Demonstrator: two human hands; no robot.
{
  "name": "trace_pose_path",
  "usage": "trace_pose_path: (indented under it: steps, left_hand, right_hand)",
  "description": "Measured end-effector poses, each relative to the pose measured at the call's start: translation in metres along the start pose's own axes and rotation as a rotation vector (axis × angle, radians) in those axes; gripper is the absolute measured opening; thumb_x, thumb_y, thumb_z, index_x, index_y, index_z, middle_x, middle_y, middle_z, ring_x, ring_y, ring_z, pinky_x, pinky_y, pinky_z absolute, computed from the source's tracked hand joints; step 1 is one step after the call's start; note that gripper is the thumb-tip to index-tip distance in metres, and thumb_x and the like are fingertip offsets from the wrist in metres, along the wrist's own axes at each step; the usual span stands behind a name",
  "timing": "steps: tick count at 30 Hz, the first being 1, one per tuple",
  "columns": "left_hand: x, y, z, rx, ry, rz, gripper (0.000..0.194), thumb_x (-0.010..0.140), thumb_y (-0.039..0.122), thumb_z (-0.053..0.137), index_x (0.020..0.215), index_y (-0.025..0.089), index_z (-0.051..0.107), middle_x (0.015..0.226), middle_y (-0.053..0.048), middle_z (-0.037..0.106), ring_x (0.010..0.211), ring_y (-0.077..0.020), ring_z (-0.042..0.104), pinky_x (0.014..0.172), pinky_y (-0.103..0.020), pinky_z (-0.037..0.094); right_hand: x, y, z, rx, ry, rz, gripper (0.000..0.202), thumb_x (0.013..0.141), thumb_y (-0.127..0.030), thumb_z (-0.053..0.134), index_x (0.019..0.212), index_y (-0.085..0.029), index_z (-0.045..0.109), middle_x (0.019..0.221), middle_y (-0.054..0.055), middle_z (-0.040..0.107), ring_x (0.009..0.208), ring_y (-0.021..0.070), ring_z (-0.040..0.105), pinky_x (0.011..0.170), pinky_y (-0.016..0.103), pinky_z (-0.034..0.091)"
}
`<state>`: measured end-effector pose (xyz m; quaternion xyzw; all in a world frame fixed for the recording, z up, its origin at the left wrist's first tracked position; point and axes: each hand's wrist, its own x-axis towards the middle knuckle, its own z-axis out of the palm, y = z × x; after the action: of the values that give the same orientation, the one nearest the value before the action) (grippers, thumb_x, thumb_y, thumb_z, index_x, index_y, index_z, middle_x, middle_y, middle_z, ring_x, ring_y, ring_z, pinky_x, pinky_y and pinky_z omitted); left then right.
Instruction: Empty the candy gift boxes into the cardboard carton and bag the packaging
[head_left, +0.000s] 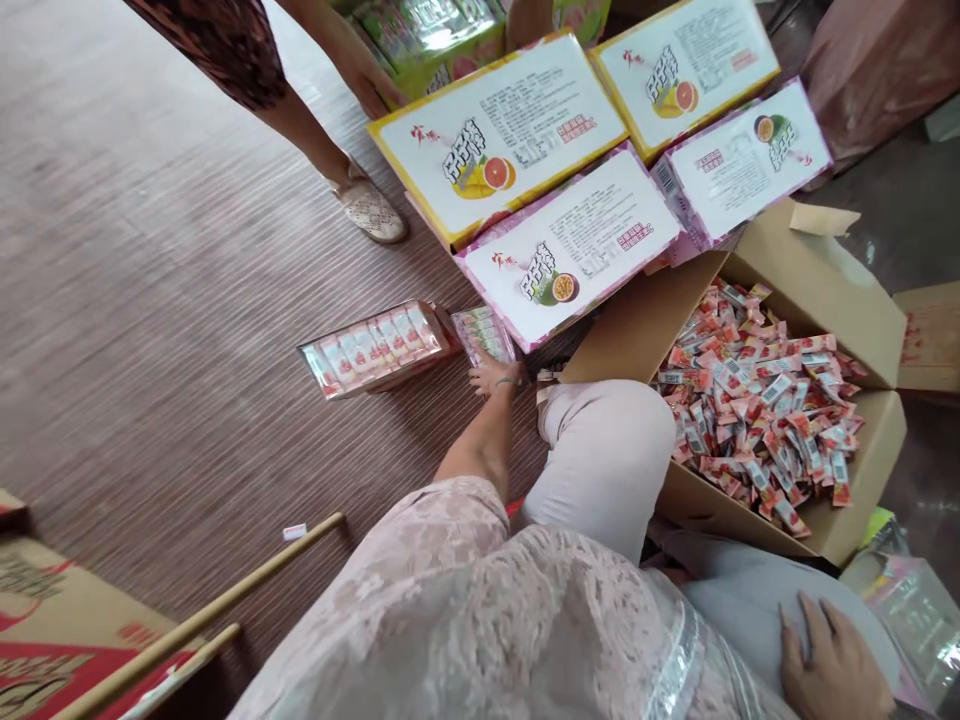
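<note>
My left hand [495, 376] reaches out low to the floor. Its fingers are closed on the near end of a small clear-topped candy box [484, 333] with pink edges, beside the large purple-edged box [570, 250]. Just left of it stands a clear-topped box of red and white candy packets [375, 350]. My right hand [832, 650] lies on my right knee, fingers spread and holding nothing. Right of my left knee, an open cardboard carton [862, 440] holds many small red wrapped candies [772, 400].
Yellow-edged boxes [499, 140] and another purple-edged box [750, 160] are grouped ahead. Another person's hand [375, 90] touches the far-left boxes, and that person's shoe [367, 205] is on the floor. A wooden pole [202, 615] and a printed carton [67, 630] are at lower left.
</note>
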<state>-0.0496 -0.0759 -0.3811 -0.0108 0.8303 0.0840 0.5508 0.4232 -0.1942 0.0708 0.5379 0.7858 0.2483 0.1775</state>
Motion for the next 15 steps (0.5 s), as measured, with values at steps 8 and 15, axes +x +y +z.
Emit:
trace_pose_path:
  steps: [8,15]
  left_hand:
    - [-0.037,-0.106,-0.070,-0.744,-0.479,0.341,0.104,0.057,0.032,0.072,0.158,0.016,0.051,0.130,-0.016,0.074,0.114,-0.0325,0.072,0.092,-0.039,0.061]
    - [-0.131,-0.181,-0.195,-0.917,-0.492,0.343,0.070,0.036,0.033,0.069,0.104,0.016,0.076,0.087,-0.017,0.080,0.101,-0.0495,0.077,0.079,-0.054,0.066]
  right_hand:
    - [0.023,-0.013,0.012,0.118,0.076,-0.006,0.052,0.110,-0.049,0.047,0.128,-0.011,0.077,0.128,0.023,0.078,0.110,0.0445,0.078,0.096,0.062,0.062]
    - [0.078,-0.069,-0.003,0.590,0.275,0.011,0.044,0.110,-0.046,0.061,0.136,-0.014,0.075,0.130,0.020,0.079,0.121,0.0356,0.076,0.113,0.053,0.059]
